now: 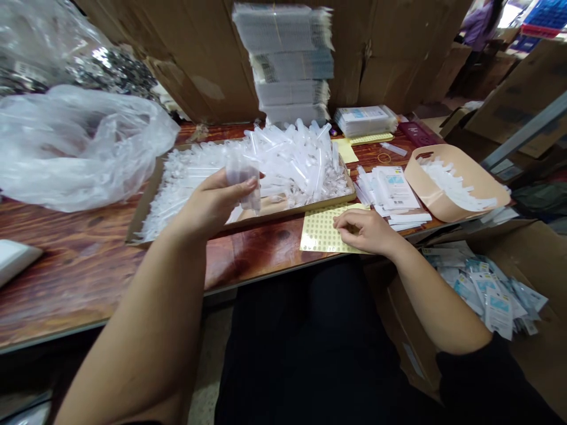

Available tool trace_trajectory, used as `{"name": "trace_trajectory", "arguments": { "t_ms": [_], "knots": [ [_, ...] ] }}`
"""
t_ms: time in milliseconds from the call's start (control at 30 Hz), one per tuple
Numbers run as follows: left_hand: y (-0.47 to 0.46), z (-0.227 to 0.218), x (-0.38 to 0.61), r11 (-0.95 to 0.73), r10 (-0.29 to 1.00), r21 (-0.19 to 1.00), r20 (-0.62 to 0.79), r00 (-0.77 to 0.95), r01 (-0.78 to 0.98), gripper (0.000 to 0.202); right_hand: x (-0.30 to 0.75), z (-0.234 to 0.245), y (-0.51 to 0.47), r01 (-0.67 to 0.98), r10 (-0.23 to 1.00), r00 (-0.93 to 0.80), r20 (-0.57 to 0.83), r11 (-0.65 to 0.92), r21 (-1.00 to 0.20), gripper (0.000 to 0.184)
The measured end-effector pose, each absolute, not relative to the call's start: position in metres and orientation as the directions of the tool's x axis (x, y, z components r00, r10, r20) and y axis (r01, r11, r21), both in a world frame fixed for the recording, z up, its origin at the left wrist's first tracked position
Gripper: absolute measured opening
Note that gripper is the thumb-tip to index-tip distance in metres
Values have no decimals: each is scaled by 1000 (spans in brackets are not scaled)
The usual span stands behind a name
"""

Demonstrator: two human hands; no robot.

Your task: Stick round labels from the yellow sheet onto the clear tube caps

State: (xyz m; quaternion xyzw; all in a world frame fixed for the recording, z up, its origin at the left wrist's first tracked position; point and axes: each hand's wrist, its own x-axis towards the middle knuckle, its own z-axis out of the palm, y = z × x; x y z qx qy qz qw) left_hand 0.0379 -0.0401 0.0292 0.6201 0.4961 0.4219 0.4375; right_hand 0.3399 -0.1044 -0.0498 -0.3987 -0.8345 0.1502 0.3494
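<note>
My left hand point(212, 198) is closed around several clear plastic tubes point(243, 176), slightly blurred, above a shallow cardboard tray point(305, 208). Piled in that tray are many translucent tubes point(287, 156) and small clear plastic pieces point(195, 159). On the table's front edge lies a yellow sheet of small round stickers point(319, 230). My right hand point(365, 230) rests over the sheet's right side, thumb and fingers drawn together in a pinch. Whatever is between those fingertips is too small to make out.
Printed cards point(394, 188) lie right of the sheet, beside a beige basket point(436, 203) of white strips. Below right, an open carton point(416, 330) holds packed bags point(496, 295). Tall bundled stacks point(292, 65) stand behind the tray; a plastic bag point(80, 147) sits left. A person point(481, 26) is in the background.
</note>
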Motion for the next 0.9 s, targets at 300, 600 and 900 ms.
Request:
{"name": "trace_trajectory", "arguments": {
  "t_ms": [300, 600, 900],
  "knots": [
    [-131, -1, 67, 170, 916, 913, -6, 402, -372, 35, 300, -10, -140, 364, 603, -211, 769, 779, -511, 13],
    [-193, -36, 63, 167, 781, 904, 122, 612, -394, 17, 267, 5, -186, 223, 559, -254, 789, 828, -515, 17],
    [-180, -40, 51, 3, 724, 944, 225, 652, -330, 20, 267, -2, -209, 277, 581, -359, 731, 814, -511, 17]
  ]
}}
